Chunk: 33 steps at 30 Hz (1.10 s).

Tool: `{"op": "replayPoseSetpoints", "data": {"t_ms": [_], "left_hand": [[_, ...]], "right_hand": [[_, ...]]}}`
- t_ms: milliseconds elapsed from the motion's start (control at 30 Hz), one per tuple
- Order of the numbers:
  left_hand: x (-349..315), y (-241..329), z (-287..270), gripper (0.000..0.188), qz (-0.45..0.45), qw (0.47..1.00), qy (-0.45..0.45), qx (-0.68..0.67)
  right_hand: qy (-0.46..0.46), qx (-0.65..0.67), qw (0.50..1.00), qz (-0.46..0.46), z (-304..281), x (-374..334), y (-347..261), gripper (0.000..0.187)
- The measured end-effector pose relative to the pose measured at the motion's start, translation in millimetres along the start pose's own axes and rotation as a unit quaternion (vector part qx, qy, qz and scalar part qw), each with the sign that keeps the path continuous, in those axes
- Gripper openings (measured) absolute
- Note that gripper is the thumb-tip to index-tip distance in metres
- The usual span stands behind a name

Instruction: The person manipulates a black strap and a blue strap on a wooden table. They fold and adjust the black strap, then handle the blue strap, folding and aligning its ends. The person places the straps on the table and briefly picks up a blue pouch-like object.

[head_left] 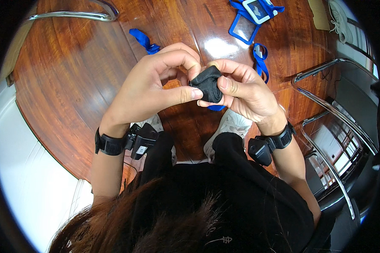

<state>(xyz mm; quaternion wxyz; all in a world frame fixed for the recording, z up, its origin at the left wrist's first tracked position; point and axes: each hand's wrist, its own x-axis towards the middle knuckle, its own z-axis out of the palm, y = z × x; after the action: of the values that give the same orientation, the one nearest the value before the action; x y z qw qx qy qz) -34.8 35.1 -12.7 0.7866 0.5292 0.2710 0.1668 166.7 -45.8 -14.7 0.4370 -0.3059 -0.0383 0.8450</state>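
Note:
Between my two hands is a small bundle of folded black cloth (206,83), held up over the wooden floor. My left hand (156,80) pinches its left side with thumb and bent fingers. On the other side my right hand (249,90) grips the bundle, its thumb pressing on the near face and its fingers curled behind and below. Whether the cloth is a sock or some other folded piece, I cannot tell. Black straps with box-shaped devices, a left one (144,141) and a right one (261,151), are around my wrists.
On the wooden floor (80,97) lie a blue ribbon (144,41), a blue-framed badge holder (244,29), a white-framed badge (257,10) and a blue lanyard (261,61). Chairs with chrome frames (325,101) stand at right; a chrome tube (71,14) is at far left. My white shoes (229,126) are below.

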Motion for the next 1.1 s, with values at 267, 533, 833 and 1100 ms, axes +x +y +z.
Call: {"op": "replayPoseSetpoints", "data": {"t_ms": [267, 533, 833, 1100], "left_hand": [[-2.4, -4.6, 9.4, 0.018, 0.017, 0.997, 0.060, 0.036], [-1.3, -8.5, 19.1, 0.015, -0.072, 0.989, 0.122, -0.052], [-0.2, -2.9, 24.6, 0.018, -0.047, 0.984, 0.151, -0.083], [-1.1, -2.5, 14.7, 0.024, 0.019, 0.994, 0.100, 0.046]], "right_hand": [[0.042, -0.086, 0.994, -0.045, 5.3, -1.7, -2.1, 0.026], [0.082, -0.153, 0.982, -0.069, 10.2, 0.7, -2.4, 0.029], [0.067, -0.137, 0.982, -0.113, 11.5, -2.8, -4.6, 0.031], [0.059, 0.048, 0.993, -0.087, 3.7, 0.0, -1.9, 0.032]]}}
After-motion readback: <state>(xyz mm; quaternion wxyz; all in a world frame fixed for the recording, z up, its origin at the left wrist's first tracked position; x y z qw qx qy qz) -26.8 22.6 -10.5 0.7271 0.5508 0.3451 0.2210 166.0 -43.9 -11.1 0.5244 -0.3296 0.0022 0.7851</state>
